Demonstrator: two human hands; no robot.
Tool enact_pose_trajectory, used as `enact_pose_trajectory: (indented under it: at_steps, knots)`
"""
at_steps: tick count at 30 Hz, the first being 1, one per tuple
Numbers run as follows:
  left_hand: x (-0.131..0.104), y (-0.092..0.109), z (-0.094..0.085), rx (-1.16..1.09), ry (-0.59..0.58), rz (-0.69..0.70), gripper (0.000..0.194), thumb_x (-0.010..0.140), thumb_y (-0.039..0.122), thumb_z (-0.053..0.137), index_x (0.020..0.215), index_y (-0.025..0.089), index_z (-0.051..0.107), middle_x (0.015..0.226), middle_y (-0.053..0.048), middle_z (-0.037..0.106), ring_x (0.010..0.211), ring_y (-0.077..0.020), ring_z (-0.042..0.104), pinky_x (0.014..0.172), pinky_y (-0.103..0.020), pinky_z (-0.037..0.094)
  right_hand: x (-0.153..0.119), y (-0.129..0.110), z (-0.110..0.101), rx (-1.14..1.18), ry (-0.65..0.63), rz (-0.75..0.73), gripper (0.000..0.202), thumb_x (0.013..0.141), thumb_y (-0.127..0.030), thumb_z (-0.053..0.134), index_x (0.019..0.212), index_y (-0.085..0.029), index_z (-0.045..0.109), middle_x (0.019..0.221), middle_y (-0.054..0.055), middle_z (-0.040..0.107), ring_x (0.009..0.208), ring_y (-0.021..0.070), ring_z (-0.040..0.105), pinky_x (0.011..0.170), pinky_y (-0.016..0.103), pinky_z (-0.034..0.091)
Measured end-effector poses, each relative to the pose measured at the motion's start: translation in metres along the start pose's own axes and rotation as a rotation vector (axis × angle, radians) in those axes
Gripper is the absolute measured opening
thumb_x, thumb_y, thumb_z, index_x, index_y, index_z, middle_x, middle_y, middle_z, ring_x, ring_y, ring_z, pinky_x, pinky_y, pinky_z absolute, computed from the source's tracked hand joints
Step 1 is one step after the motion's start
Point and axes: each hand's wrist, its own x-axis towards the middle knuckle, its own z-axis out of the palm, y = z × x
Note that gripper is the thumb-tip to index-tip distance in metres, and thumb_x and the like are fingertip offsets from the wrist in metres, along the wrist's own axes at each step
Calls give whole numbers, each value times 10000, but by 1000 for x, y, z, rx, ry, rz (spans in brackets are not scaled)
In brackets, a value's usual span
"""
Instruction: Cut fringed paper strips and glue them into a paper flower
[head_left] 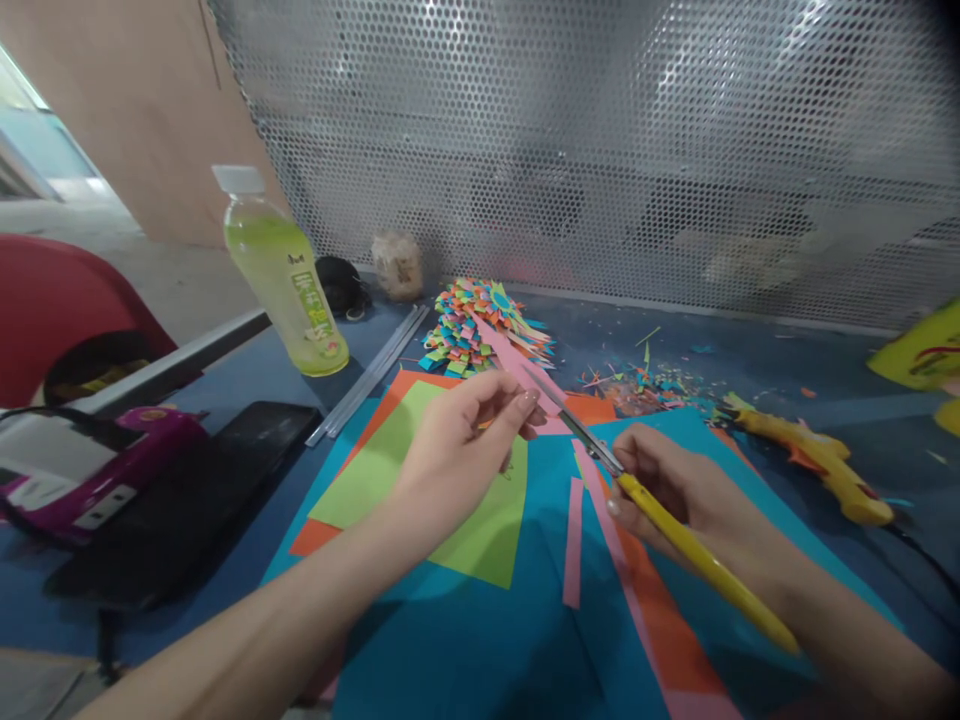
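Observation:
My left hand is closed in a pinch on a piece of pink paper, which sticks out beyond the fingertips. My right hand is wrapped around scissors with yellow handles. Their metal blades lie along the pink paper, close to my left fingertips; whether they are apart is hard to see. Below both hands are stacked sheets: green paper, blue paper and orange paper. A short pink strip rests on the blue sheet beside a longer pink strip.
Behind my hands sits a pile of folded colourful paper pieces, with paper scraps to its right. A yellow glue gun lies at right. On the left are a drink bottle, clear sticks, a phone and a purple power strip.

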Motion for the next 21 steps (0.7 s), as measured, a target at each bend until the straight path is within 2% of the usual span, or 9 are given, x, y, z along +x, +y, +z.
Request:
enact_pose_trajectory:
  at_steps: [5,11,15,21]
  knots:
    - [0,0,0,4,8,14,183,846,292,491,716,170,533,635,9,554,458,-70,509,409,-195,397,0,0,1,-1,11,-46,318,823,-310,571,739,-231,275,666,-68,262,566,95,233,485,215,238]
    - [-3,1,-1,8,22,61,172,840,289,498,728,163,532,680,4,560,495,-65,513,428,-186,407,1,-1,2,-34,10,-51,270,874,-326,468,731,-233,259,653,-70,229,556,99,218,475,218,226]
    - [-3,3,-2,-14,52,60,176,844,298,485,752,156,535,718,-5,570,527,-69,512,438,-174,423,1,4,2,-33,31,-52,293,837,-331,527,729,-233,273,641,-73,225,549,99,213,465,216,217]
    - [-1,2,-2,-10,59,86,179,850,272,474,724,155,525,661,7,556,482,-60,490,413,-169,402,2,6,3,-1,30,-66,299,824,-326,536,726,-233,270,653,-67,245,560,100,225,469,214,233]
